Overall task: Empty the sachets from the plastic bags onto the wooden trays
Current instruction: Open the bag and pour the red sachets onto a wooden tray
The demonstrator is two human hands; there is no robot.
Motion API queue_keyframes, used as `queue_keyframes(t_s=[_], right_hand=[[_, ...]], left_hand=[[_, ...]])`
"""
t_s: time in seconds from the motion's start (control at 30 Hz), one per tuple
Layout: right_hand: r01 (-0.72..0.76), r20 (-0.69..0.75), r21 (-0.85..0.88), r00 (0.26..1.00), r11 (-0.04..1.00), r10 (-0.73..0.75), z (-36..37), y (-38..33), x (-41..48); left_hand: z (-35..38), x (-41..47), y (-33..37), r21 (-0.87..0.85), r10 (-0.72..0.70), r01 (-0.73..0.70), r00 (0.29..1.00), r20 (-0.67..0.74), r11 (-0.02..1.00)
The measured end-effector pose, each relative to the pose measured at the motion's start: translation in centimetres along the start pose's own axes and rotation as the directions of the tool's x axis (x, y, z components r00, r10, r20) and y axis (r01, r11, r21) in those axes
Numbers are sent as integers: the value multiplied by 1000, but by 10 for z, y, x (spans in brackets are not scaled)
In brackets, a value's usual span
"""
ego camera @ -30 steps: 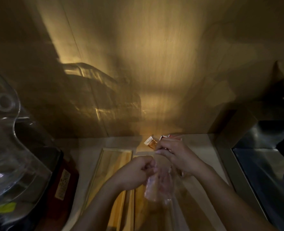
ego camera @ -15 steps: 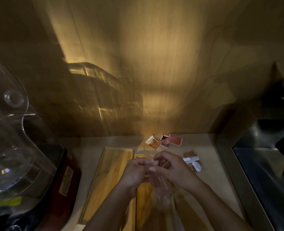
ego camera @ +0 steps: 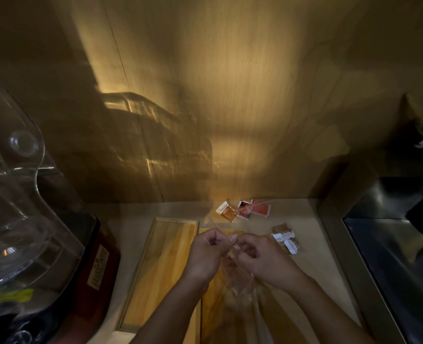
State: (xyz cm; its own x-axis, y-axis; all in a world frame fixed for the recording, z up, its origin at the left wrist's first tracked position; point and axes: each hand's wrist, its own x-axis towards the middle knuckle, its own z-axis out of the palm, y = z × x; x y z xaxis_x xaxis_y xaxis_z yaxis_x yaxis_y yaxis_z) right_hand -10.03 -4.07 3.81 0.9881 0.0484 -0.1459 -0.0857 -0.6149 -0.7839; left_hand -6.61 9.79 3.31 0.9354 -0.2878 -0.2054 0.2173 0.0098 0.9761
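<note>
My left hand [ego camera: 206,254] and my right hand [ego camera: 267,260] pinch the top edge of a clear plastic bag [ego camera: 237,284] between them, held over the right wooden tray [ego camera: 211,306]. The bag hangs down and looks crumpled; its contents are too dim to make out. The left wooden tray [ego camera: 160,269] lies bare beside it. Orange and red sachets [ego camera: 244,209] in a clear bag lie on the counter by the wall. A small bag of brown and white sachets [ego camera: 286,238] rests just right of my right hand.
A clear plastic appliance lid [ego camera: 14,194] over a dark red base [ego camera: 98,264] fills the left side. A steel sink [ego camera: 399,256] borders the counter on the right. A wooden wall panel [ego camera: 230,95] stands behind the counter.
My right hand came back from the sachets by the wall and joined my left at the bag's top. Both hands now sit close together, slightly lower over the tray.
</note>
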Motion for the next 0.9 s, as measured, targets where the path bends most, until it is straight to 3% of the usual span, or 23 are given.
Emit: queue_keyframes(t_s=[0.17,0.37,0.6,0.7,0.9], right_hand=[[-11,-35,19,999,1000,12,-1,3,-4],[-18,-19,-4,1000,1000,18,-2,2,-4],[-120,133,1,984,993,119,-8,9,-10],[-125,140,49,983,991,117,-10,8,-14],[-121,150,139,984,983,100,-2,3,-14]], left_hand=[[-1,0,-2,78,81,-84,996,43,993],[5,-5,0,84,79,-84,995,64,993],[0,-2,-1,86,70,-64,995,-65,994],[2,-4,-2,101,43,-37,997,-67,994],[4,-16,-2,335,-141,113,988,59,935]])
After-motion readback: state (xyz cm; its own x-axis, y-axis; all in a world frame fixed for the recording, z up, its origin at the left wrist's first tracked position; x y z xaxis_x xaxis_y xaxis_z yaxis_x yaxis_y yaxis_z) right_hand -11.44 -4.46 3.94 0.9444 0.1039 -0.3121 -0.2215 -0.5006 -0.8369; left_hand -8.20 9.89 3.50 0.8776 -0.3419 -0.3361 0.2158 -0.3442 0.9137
